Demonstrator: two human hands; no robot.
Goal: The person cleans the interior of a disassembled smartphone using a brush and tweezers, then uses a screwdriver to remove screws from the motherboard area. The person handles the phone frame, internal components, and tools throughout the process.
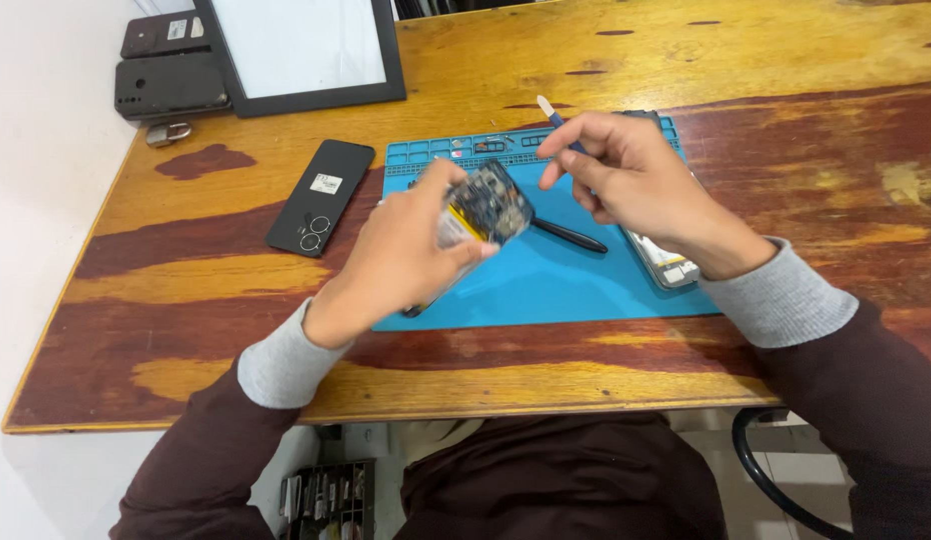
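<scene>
My left hand [401, 255] grips an opened phone [486, 205] with its circuit board and battery exposed, tilted above the blue repair mat [546, 280]. My right hand [626, 175] holds a thin blue prying tool with a pale tip [550, 111], raised just right of the opened phone. A black stylus-like tool [571, 236] lies on the mat between my hands. Another phone part [671, 265] lies at the mat's right edge, mostly hidden under my right wrist.
A black phone back cover [321, 197] lies left of the mat on the wooden table [786, 130]. A black-framed white panel [301, 50] stands at the back, two dark phones [171, 70] at the far left corner with a small metal piece [169, 131].
</scene>
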